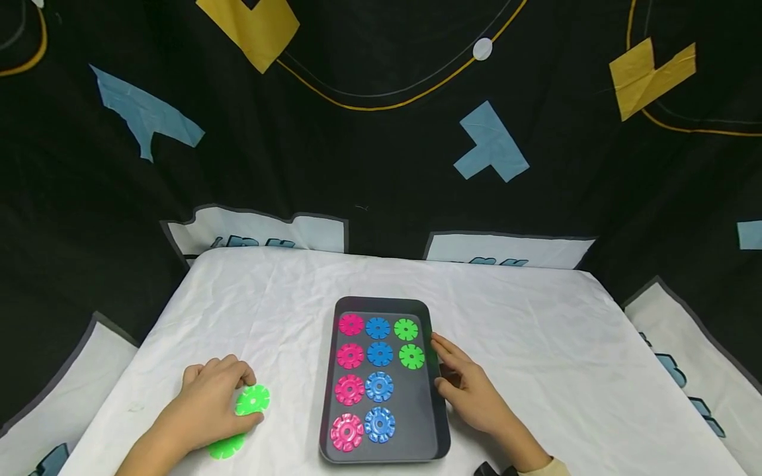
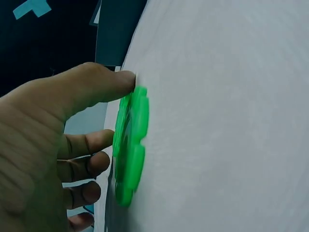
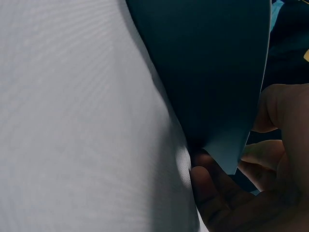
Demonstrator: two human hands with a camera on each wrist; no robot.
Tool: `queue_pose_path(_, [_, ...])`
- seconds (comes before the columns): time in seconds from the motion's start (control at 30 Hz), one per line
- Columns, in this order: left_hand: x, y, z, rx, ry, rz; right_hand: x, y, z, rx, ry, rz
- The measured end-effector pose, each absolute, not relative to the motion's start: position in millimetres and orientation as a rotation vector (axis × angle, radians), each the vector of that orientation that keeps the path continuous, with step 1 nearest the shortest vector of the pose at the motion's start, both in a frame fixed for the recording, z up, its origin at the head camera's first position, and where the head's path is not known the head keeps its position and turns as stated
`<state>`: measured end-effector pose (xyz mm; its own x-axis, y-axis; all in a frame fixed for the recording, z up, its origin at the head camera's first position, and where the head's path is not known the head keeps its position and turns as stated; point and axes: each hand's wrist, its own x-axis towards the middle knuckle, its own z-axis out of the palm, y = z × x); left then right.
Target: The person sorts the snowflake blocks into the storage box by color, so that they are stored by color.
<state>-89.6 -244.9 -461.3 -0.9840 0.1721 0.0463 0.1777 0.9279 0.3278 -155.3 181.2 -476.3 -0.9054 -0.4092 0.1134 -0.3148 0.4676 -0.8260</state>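
On the left, my left hand [image 1: 208, 403] pinches a bright green notched plastic disc [image 1: 253, 399] between thumb and fingers. The left wrist view shows that green disc [image 2: 131, 147] edge-on near the white cloth, thumb at its upper end. Another green disc [image 1: 226, 447] lies partly hidden under the hand. A dark grey tray [image 1: 417, 423] holds a column of several pink discs [image 1: 350, 356], a column of several blue discs [image 1: 379, 387] and two green discs [image 1: 411, 356] at its upper right. My right hand [image 1: 473, 393] grips the tray's right rim; some fingers are tucked low against the tray wall [image 3: 207, 72].
A white cloth [image 1: 565, 370] covers the table, with slight wrinkles. Behind it hangs a black curtain [image 1: 369, 165] with blue and yellow patches. A small black object [image 1: 487, 469] shows at the bottom edge near the right wrist.
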Motion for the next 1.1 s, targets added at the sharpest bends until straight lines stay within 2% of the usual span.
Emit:
queue_pose_path(0.8, [-94.4, -236.9, -461.0, -0.241, -3.113, -0.583, -156.3, 182.4, -476.0, -0.693, 2.599, -1.424])
queue_pose_path(1.1, [-94.9, -235.6, -461.5, -0.330, -3.047, -0.495, -144.8, 171.7, -450.4, -0.640, 2.587, -1.453])
